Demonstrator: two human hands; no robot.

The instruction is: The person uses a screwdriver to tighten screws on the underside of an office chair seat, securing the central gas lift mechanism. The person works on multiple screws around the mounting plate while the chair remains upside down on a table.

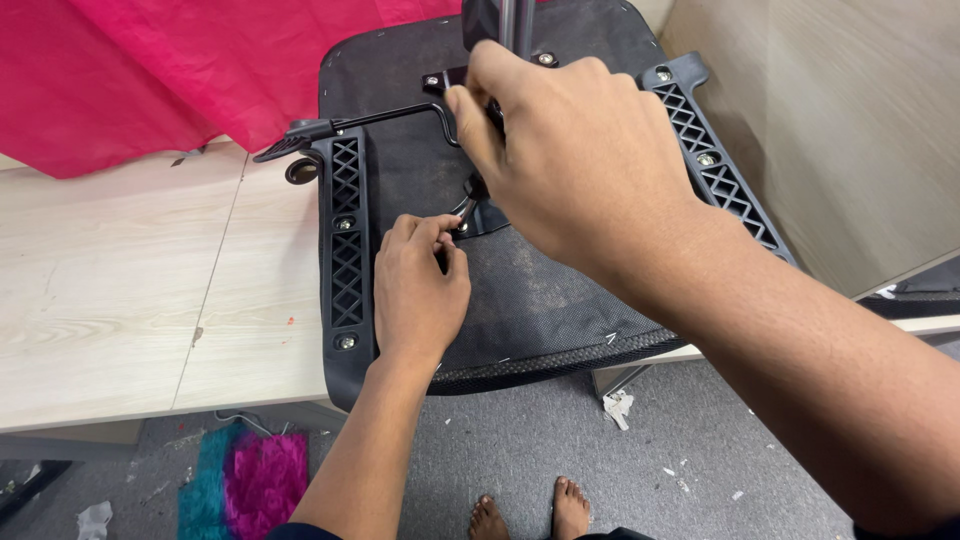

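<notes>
While an upturned black chair seat (540, 290) lies face down on the pale wood counter (110, 290), its near edge overhanging the grey floor (520, 450), both hands work at the mechanism in its middle. The left hand (418, 290) rests on the mesh underside, its fingers (432, 232) pinched shut around a thin metal tool (466, 211) whose tip meets the dark plate at the seat's centre; what kind of tool it is cannot be made out. The right hand (570, 150), farther off and higher, is curled closed over the top of that central mechanism, just beside the metal column (515, 25) rising at the far edge, and its thumb touches the bent black lever rod (375, 118) that runs left to a flat paddle handle (285, 148). Two latticed black brackets (346, 240) run along the left and right sides of the seat, fixed with silver bolts. A bright pink cloth (170, 70) covers the far left of the counter. On the floor lie a teal and magenta fuzzy mat (245, 485) and scattered paper scraps, with the person's bare feet (530, 512) near the bottom.
</notes>
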